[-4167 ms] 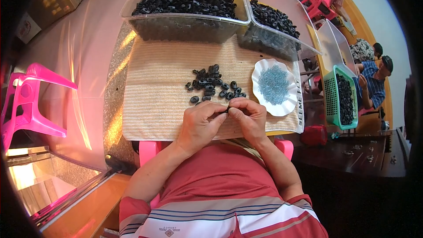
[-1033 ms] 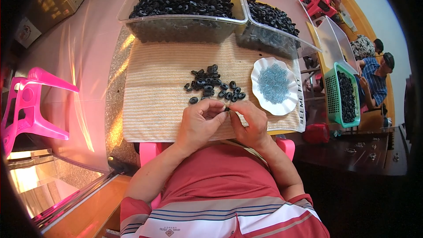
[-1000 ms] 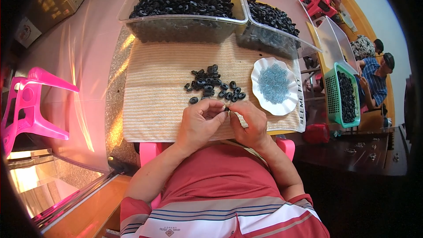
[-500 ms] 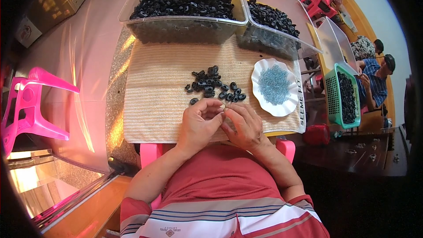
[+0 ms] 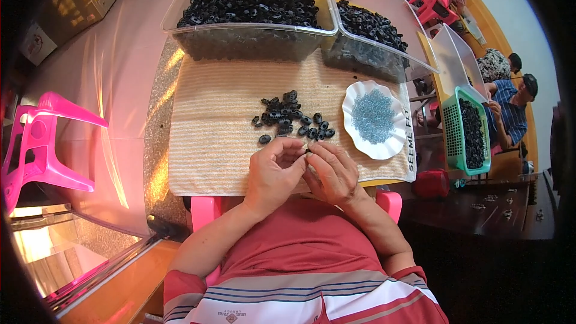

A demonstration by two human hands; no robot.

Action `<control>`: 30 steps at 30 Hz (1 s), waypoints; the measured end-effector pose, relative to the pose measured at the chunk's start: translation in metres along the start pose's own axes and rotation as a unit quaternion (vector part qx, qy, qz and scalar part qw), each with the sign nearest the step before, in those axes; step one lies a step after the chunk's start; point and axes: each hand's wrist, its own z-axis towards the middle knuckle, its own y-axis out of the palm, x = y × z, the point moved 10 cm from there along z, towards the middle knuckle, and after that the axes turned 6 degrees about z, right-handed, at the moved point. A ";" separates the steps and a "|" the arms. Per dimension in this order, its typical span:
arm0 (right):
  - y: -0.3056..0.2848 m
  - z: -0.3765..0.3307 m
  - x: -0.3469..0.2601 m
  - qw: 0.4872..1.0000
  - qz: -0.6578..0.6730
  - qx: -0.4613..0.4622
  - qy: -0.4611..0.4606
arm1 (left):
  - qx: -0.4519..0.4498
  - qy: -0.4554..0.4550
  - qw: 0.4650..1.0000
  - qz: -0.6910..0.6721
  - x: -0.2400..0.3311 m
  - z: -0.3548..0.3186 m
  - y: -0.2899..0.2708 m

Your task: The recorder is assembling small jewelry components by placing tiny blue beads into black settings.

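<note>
Large clear plastic tub (image 5: 252,33) heaped with black rubber rings stands at the far edge of the bench, behind the beige woven mat (image 5: 210,126). White scalloped dish (image 5: 375,119) of pale blue beads, right. Loose pile of black rings (image 5: 291,119) mid-mat. Half a second back the hands sat apart; now left hand (image 5: 273,171) and right hand (image 5: 333,171) meet, fingertips pinched together on one small black ring (image 5: 308,152). Dark lettering along the mat's right edge.

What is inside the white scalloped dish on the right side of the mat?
The white scalloped dish holds a flat heap of tiny pale blue-grey pieces; they are too small to identify. The heap covers the middle of the dish, so its bottom there is hidden. No black rings lie in it.
</note>
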 end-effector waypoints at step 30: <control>0.012 -0.005 0.022 0.987 0.047 -0.091 0.124 | -0.073 -0.024 0.996 0.043 0.001 0.000 0.008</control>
